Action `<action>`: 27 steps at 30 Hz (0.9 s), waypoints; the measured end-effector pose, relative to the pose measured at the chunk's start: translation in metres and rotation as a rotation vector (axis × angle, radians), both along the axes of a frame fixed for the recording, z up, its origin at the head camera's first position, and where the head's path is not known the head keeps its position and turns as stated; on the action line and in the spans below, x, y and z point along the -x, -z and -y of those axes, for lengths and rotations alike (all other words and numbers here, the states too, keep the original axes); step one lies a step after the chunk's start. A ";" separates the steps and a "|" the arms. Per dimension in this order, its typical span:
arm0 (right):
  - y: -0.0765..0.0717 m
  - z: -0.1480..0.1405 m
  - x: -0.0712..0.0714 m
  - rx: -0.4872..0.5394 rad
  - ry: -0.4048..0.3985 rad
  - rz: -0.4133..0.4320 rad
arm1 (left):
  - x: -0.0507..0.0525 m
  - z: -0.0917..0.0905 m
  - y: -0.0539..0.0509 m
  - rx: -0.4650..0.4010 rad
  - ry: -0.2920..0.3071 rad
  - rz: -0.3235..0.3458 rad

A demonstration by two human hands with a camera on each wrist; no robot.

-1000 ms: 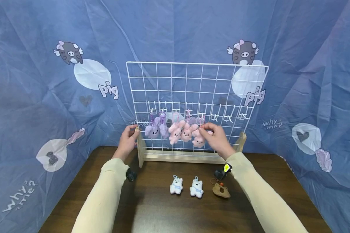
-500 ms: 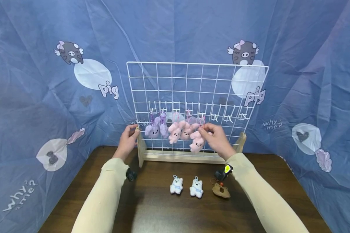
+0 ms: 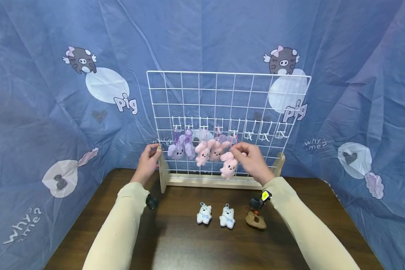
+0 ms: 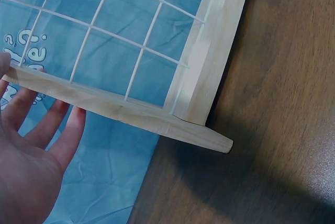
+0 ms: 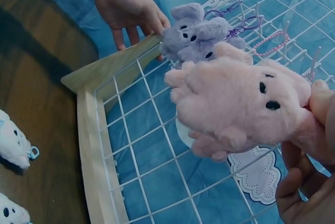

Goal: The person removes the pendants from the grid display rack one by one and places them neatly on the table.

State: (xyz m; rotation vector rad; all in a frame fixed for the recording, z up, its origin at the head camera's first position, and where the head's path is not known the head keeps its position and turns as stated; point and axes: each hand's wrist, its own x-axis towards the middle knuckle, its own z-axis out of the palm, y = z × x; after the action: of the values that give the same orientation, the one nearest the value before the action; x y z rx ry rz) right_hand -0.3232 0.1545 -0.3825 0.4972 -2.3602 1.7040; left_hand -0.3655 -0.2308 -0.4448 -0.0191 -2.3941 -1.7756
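Note:
My right hand [image 3: 253, 161] pinches a pink plush bunny keychain [image 3: 228, 168] near its ear; its pink cord runs up to a hook on the white wire grid rack [image 3: 216, 90]. In the right wrist view that bunny [image 5: 235, 101] fills the middle, thumb and fingers on its ear. With thumb in front and fingers behind, my left hand [image 3: 147, 163] grips the rack's left wooden post [image 4: 120, 106]. Two pink bunnies [image 3: 203, 153] hang just left of the held one. Further left hang two purple plush keychains [image 3: 177, 150].
Bare white hooks [image 3: 264, 137] stick out on the grid's right side. On the brown table [image 3: 175, 243] before the rack lie two white plush keychains [image 3: 227, 219] and a brown plush keychain [image 3: 256, 221]. A blue printed cloth [image 3: 202, 37] surrounds the table.
The pink bunny in my right hand has dropped lower and now hangs below its neighbours, straighter than before. My left hand has stayed on the post.

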 end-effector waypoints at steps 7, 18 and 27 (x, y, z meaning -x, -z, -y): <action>-0.008 0.003 -0.006 -0.017 -0.013 -0.016 | 0.000 0.001 -0.001 0.006 -0.002 -0.001; -0.001 0.005 -0.007 0.002 -0.055 -0.044 | -0.002 0.002 0.002 0.001 0.001 -0.001; -0.006 0.011 -0.011 -0.015 -0.071 -0.045 | 0.000 0.000 0.002 -0.002 -0.005 -0.005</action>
State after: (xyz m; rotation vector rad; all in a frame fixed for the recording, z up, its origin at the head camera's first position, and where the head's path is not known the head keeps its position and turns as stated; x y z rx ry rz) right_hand -0.3120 0.1439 -0.3763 0.6219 -2.3520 1.6872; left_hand -0.3656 -0.2310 -0.4469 -0.0175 -2.3874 -1.7738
